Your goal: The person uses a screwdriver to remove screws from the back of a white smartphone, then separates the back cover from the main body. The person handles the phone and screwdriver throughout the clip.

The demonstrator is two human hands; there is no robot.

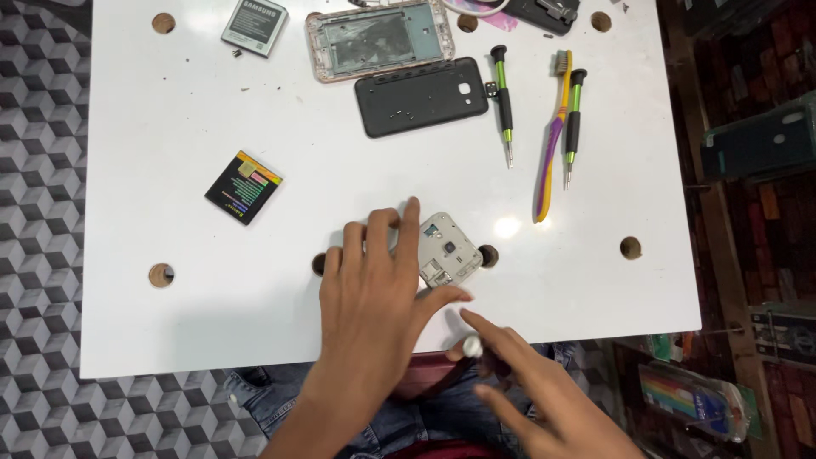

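My left hand (374,293) lies flat over the left part of a silver-grey phone body (452,249) near the table's front edge, fingers across its top and thumb under its lower edge, holding it down. The phone's inner side faces up, with small slots and a camera opening showing. My right hand (531,387) hovers just past the table's front edge, below and right of the phone. Its index finger points toward the phone, and its thumb and fingers pinch a small tool with a round pale end (472,346); the rest of the tool is hidden.
On the white table (212,297) with round holes lie a black back cover (421,96), a pinkish phone frame (378,38), a grey battery (255,25), a black battery with a colourful label (244,187), two green-and-black screwdrivers (503,98) (574,119) and a purple-yellow toothbrush (552,144). Shelves stand right.
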